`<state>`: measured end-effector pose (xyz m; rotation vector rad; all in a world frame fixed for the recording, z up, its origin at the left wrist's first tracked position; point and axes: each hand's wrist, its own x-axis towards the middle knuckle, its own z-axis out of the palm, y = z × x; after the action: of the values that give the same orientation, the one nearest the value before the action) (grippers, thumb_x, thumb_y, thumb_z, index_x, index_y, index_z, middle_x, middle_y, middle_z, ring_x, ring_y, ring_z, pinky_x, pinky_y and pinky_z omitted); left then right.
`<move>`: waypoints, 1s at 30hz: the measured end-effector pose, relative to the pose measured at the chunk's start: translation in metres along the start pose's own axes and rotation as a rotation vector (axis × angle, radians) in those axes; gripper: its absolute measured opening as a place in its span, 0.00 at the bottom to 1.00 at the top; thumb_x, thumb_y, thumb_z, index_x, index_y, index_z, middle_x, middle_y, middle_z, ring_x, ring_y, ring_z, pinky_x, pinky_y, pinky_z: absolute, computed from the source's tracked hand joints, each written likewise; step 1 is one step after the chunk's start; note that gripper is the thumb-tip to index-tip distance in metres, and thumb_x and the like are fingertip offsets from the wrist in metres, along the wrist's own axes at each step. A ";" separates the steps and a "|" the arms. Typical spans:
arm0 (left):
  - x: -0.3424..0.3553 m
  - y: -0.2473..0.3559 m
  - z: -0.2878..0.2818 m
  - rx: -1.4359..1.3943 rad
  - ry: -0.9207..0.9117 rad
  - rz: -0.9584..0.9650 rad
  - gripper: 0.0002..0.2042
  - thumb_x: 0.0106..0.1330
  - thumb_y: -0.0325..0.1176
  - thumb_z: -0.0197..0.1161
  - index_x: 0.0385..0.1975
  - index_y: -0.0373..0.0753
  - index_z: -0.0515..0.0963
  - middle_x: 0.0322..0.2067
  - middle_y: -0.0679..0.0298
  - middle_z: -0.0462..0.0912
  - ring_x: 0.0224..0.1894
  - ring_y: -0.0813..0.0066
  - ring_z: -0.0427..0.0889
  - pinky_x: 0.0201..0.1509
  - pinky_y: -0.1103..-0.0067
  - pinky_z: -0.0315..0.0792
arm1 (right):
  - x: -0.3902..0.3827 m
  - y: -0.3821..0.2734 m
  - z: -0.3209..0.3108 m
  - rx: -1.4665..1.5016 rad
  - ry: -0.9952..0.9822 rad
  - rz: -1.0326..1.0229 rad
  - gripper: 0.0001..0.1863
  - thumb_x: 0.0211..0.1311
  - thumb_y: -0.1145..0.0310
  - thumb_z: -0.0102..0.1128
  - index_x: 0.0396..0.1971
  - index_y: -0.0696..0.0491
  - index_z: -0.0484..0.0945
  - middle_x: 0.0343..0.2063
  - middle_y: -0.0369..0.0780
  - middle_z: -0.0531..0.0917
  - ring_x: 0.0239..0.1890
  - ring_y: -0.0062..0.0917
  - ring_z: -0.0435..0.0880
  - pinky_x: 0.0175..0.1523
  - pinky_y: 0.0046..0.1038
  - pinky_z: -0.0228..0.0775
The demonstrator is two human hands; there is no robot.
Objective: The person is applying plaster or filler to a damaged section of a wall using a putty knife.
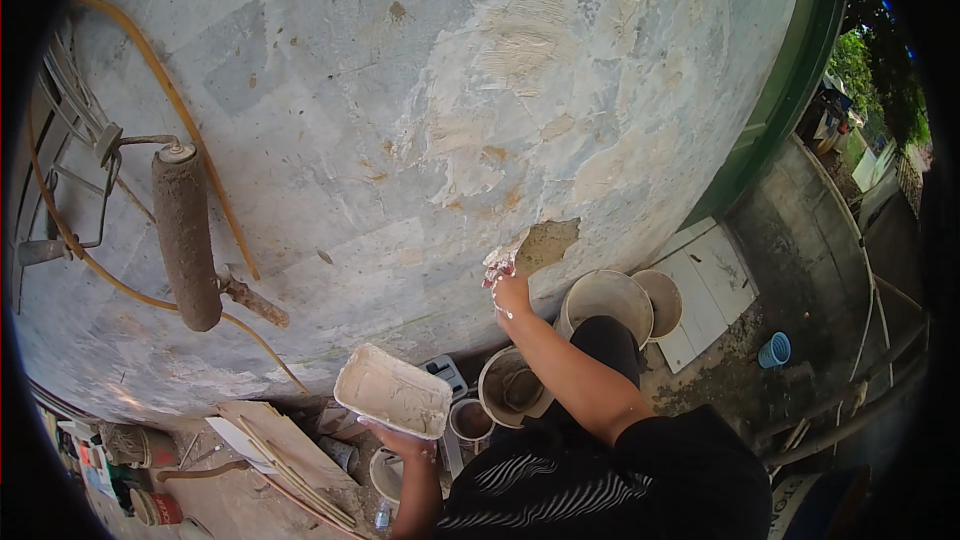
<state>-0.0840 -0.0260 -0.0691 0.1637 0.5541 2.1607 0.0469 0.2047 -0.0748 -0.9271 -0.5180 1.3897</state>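
Note:
My left hand point(402, 440) grips a white rectangular tub point(394, 390) from below; pale putty coats its inside. Up at the wall point(330, 130), my right hand point(511, 295) is closed round a putty knife point(503, 258) smeared with white putty, with a bit of red showing. Its blade is at the left edge of a bare brown patch point(550, 243), where the surface coat is gone; whether it touches the wall I cannot tell. Whitish putty spots my right fingers and wrist. Higher up, a rough beige putty patch point(530, 35) covers part of the wall.
Buckets point(612, 302) stand along the wall's foot by my legs. A paint roller point(187, 235) and a yellow hose point(160, 55) hang at left. Boards point(290, 455) lean low on the left. A blue plastic cup point(774, 350) sits on the floor at right, near white panels point(705, 285).

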 end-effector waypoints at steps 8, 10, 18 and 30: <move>-0.002 -0.006 0.008 0.049 0.080 -0.008 0.32 0.60 0.60 0.29 0.59 0.45 0.50 0.58 0.60 0.55 0.57 0.55 0.59 0.57 0.61 0.57 | -0.030 -0.003 -0.006 -0.335 -0.215 0.113 0.06 0.50 0.77 0.45 0.27 0.54 0.72 0.16 0.30 0.68 0.16 0.13 0.63 0.19 0.16 0.49; 0.000 -0.010 0.004 0.063 0.078 -0.008 0.32 0.60 0.60 0.29 0.59 0.45 0.50 0.58 0.60 0.55 0.56 0.55 0.60 0.57 0.61 0.58 | -0.049 -0.016 0.003 -0.381 -0.436 0.170 0.05 0.51 0.76 0.46 0.28 0.54 0.72 0.18 0.31 0.69 0.18 0.13 0.63 0.20 0.17 0.51; -0.004 -0.016 0.017 0.046 0.006 -0.035 0.31 0.61 0.60 0.28 0.59 0.45 0.50 0.58 0.60 0.55 0.56 0.55 0.60 0.56 0.61 0.58 | -0.012 -0.017 -0.067 0.248 -0.281 0.263 0.08 0.54 0.74 0.44 0.34 0.54 0.71 0.25 0.36 0.75 0.26 0.20 0.74 0.31 0.23 0.66; -0.007 -0.020 0.033 -0.073 0.121 -0.125 0.33 0.57 0.64 0.30 0.59 0.50 0.51 0.59 0.62 0.54 0.57 0.54 0.58 0.57 0.57 0.55 | 0.051 -0.086 -0.049 0.134 0.076 0.304 0.11 0.60 0.66 0.37 0.37 0.54 0.66 0.31 0.44 0.74 0.39 0.36 0.73 0.49 0.43 0.63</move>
<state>-0.0549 -0.0100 -0.0478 -0.0411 0.5383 2.0746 0.1447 0.2486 -0.0437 -0.9727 -0.2283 1.6342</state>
